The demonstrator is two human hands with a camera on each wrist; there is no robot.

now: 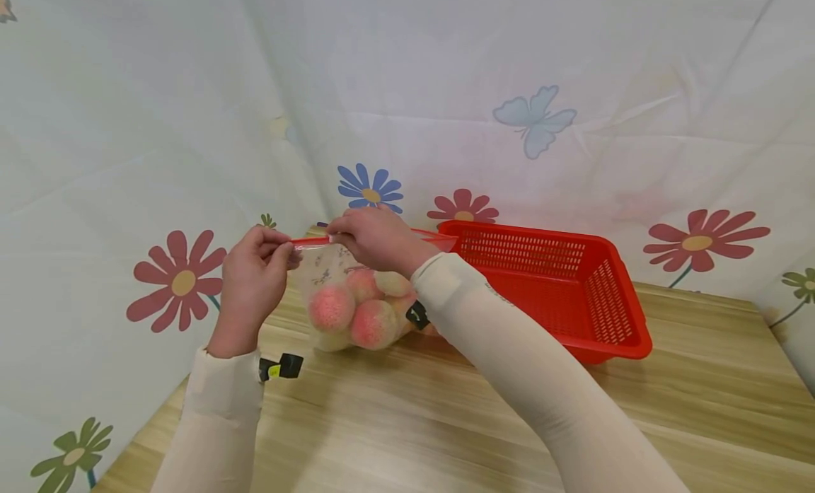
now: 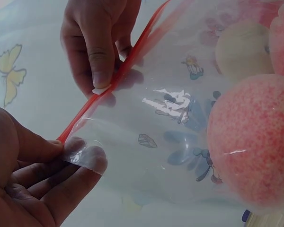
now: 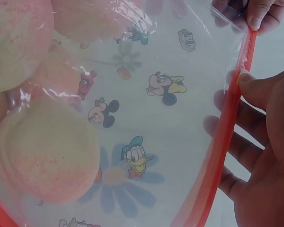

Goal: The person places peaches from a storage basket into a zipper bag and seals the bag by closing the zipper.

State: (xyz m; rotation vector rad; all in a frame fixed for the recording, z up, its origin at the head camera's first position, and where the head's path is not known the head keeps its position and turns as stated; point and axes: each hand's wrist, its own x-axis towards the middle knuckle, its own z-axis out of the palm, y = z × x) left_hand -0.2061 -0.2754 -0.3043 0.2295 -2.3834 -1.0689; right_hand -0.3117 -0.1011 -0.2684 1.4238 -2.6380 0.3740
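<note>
A clear zip bag (image 1: 321, 270) printed with small cartoon figures holds several pink and cream peaches (image 1: 376, 323). Its red zip strip (image 2: 132, 56) runs along the top edge. My left hand (image 1: 255, 274) pinches the bag's top corner between thumb and fingers. Close beside it, my right hand (image 1: 376, 235) pinches the red strip, with the thumb on a small white slider (image 2: 102, 90) and the fingers behind the bag. In the right wrist view the strip (image 3: 227, 137) passes between right thumb and fingers, and the peaches (image 3: 49, 151) bunch low in the bag.
A red plastic basket (image 1: 541, 288) with slotted walls stands to the right of the bag, partly behind my right arm. Both are on a wood-grain table (image 1: 382, 422). A pale cloth (image 1: 414, 68) with printed flowers and butterflies hangs behind and at the sides.
</note>
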